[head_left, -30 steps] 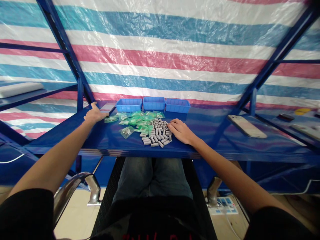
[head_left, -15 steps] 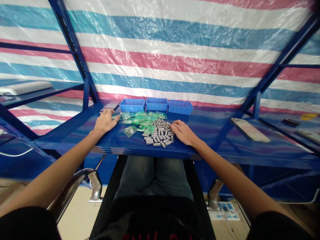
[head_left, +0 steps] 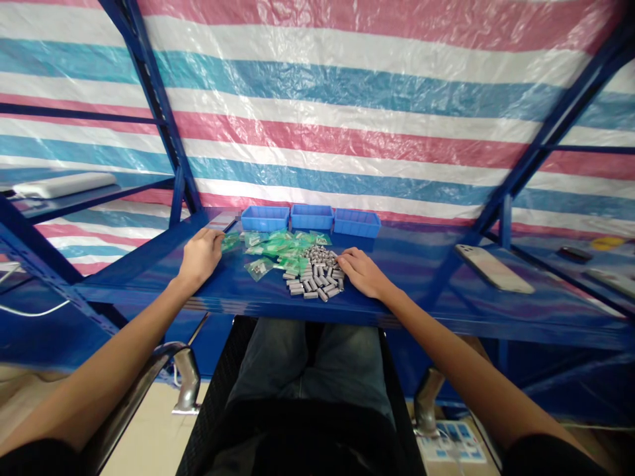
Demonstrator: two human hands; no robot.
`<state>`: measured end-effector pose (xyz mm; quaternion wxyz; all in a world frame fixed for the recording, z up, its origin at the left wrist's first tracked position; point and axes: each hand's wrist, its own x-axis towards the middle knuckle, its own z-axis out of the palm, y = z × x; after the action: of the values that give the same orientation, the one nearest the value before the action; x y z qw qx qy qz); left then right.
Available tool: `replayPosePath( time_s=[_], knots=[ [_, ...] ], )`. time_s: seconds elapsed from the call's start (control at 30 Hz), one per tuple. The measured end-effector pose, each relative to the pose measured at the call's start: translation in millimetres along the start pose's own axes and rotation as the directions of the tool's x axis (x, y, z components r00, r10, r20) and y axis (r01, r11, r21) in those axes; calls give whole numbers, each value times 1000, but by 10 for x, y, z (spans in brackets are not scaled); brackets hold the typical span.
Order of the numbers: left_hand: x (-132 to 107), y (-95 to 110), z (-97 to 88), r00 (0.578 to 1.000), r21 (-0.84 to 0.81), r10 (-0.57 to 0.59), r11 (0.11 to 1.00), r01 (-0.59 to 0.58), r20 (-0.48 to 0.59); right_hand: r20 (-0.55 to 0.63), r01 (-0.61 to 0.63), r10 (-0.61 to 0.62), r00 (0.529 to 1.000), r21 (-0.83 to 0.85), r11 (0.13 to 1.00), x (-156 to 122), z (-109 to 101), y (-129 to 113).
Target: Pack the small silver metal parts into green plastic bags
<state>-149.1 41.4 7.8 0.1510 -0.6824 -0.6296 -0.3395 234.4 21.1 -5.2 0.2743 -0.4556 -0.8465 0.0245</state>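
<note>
On the blue tabletop, my left hand [head_left: 201, 256] is closed with its fingers curled, beside a small green-marked plastic bag [head_left: 231, 242]. Whatever its fingertips pinch is hidden. More clear and green bags [head_left: 280, 246] with small metal parts in them lie heaped in the middle. Against that heap rests a pile of loose grey metal cylinders [head_left: 317, 281], with smaller metal pieces [head_left: 320, 254] behind them. My right hand [head_left: 364, 272] lies on the table at the right side of this pile, fingers extended and fingertips touching the small pieces.
Three blue bins stand in a row behind the bags: left bin [head_left: 265, 219], middle bin [head_left: 311, 217], right bin [head_left: 357, 225]. A phone [head_left: 493, 268] lies to the right. Blue rack posts [head_left: 153, 99] and a striped plastic sheet [head_left: 337, 132] enclose the table.
My left hand has drawn slightly left and turned, its fingers now more curled. My right hand stays by the metal pieces. The whole view has tilted up a little.
</note>
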Motion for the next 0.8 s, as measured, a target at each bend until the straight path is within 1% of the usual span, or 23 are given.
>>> replayPosePath(
  time_s=[0.03, 0.07, 0.1, 0.13, 0.17, 0.2, 0.27, 0.33, 0.4, 0.47, 0.53, 0.6, 0.67, 0.73, 0.8],
  knots=[
    [-3, 22, -20, 998, -70, -32, 997, 28, -47, -30, 17, -16, 999, 7, 1000, 2, -9, -2],
    [-10, 66, -36, 995, -163, -78, 984, 66, -64, -70, 30, -29, 997, 15, 999, 5, -19, -8],
    [-22, 135, -47, 990, -280, -131, 953, 112, -52, -118, 41, -39, 992, 18, 999, 9, -29, -22],
    [-38, 233, -53, 983, -415, -184, 895, 162, -12, -165, 50, -46, 985, 18, 999, 14, -37, -45],
    [-59, 356, -54, 977, -561, -205, 802, 205, 64, -209, 57, -53, 977, 17, 998, 19, -43, -79],
    [-82, 500, -52, 971, -684, -210, 692, 231, 116, -247, 66, -60, 967, 18, 998, 26, -44, -127],
    [-132, 820, -43, 962, -839, -162, 472, 271, 220, -299, 84, -67, 952, 46, 995, 43, -35, -262],
    [-176, 1125, -33, 946, -897, -95, 302, 324, 309, -335, 92, -42, 941, 137, 986, 64, -17, -429],
    [-206, 1353, -26, 926, -904, -29, 204, 375, 377, -346, 89, 13, 938, 278, 956, 84, -1, -588],
    [-225, 1479, -24, 910, -903, 59, 167, 397, 411, -335, 67, 79, 939, 403, 913, 98, 10, -699],
    [-246, 1510, -27, 898, -901, 124, 172, 399, 422, -321, 44, 135, 937, 493, 869, 100, 23, -747],
    [-281, 1480, -32, 896, -899, 159, 224, 378, 416, -320, 29, 176, 931, 547, 837, 86, 47, -752],
    [-333, 1427, -41, 900, -893, 176, 299, 337, 399, -321, 18, 197, 926, 559, 829, 54, 83, -749],
    [-396, 1381, -52, 903, -885, 193, 355, 301, 384, -325, 4, 201, 924, 533, 846, 5, 113, -764],
    [-456, 1355, -73, 898, -880, 220, 383, 280, 382, -341, 4, 183, 922, 480, 877, -51, 120, -802]
  ],
)
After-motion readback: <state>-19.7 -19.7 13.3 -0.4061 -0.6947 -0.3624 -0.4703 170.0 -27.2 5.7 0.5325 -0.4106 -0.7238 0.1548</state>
